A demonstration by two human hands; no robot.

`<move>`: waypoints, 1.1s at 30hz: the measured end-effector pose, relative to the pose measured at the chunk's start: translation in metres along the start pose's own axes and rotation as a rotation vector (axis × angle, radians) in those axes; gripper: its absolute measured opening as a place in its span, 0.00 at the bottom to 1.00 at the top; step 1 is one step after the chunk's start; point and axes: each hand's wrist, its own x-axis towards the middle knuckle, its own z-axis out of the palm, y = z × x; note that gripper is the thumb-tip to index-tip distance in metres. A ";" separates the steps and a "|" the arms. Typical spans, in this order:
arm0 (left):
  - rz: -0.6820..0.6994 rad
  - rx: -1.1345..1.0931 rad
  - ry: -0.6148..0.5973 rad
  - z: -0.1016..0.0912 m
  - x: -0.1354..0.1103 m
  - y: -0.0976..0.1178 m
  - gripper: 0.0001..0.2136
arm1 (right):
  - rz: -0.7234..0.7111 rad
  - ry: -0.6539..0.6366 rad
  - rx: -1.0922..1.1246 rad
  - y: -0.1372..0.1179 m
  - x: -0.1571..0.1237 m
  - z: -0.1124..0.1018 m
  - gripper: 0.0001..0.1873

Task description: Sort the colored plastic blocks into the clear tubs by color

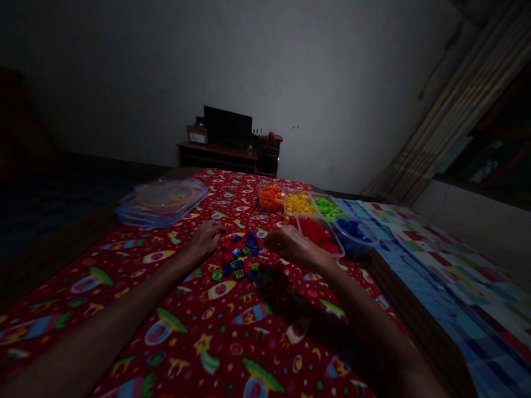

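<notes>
A small pile of mixed red, blue and green beads (239, 255) lies on the red patterned tablecloth (194, 331). My left hand (204, 239) rests knuckles-up at the pile's left edge, fingers curled down onto the cloth. My right hand (288, 242) sits at the pile's right edge, fingers bent toward the beads. What either hand holds, if anything, is hidden in the dim light. Behind my right hand stands a clear tub of red beads (318, 233).
Further tubs hold blue (353, 231), green (327, 208), yellow (298, 203) and orange (270, 197) beads. A stack of clear lids (162, 201) lies at the back left. A checked cloth (431, 260) covers the surface to the right. A desk with a monitor (228, 128) stands at the wall.
</notes>
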 end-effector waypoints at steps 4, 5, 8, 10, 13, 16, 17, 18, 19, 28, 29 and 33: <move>0.021 -0.007 0.000 0.003 0.000 -0.002 0.15 | -0.017 -0.077 -0.200 -0.015 -0.013 0.026 0.09; 0.025 -0.009 0.006 0.004 0.000 -0.003 0.14 | -0.046 -0.046 -0.228 -0.014 -0.017 0.031 0.08; 0.035 -0.008 0.042 0.007 -0.001 -0.004 0.14 | -0.173 0.116 -0.262 -0.008 -0.029 0.045 0.09; 0.037 -0.001 0.052 0.007 -0.001 -0.004 0.14 | -0.211 0.145 -0.273 -0.005 -0.033 0.053 0.13; 0.033 0.002 0.046 0.006 -0.001 -0.002 0.14 | -0.181 0.042 -0.295 -0.001 -0.035 0.062 0.10; 0.029 0.007 0.027 0.005 -0.001 -0.002 0.14 | -0.158 0.046 -0.281 0.000 -0.032 0.066 0.09; 0.029 0.009 0.029 0.005 -0.001 -0.002 0.14 | -0.152 0.086 -0.271 0.000 -0.030 0.067 0.10; 0.031 0.011 0.034 0.005 -0.001 -0.002 0.14 | -0.144 0.127 -0.264 0.000 -0.027 0.068 0.10; 0.034 0.013 0.043 0.006 -0.002 -0.003 0.14 | -0.138 0.155 -0.259 0.000 -0.023 0.068 0.10; 0.047 0.016 0.080 0.012 -0.001 -0.006 0.14 | -0.161 -0.068 -0.227 -0.001 0.000 0.072 0.05; 0.043 0.015 0.081 0.012 -0.001 -0.006 0.14 | -0.140 -0.051 -0.216 -0.002 0.000 0.071 0.05; 0.055 0.005 0.077 0.012 -0.001 -0.006 0.14 | -0.054 0.036 -0.141 -0.003 0.006 0.059 0.05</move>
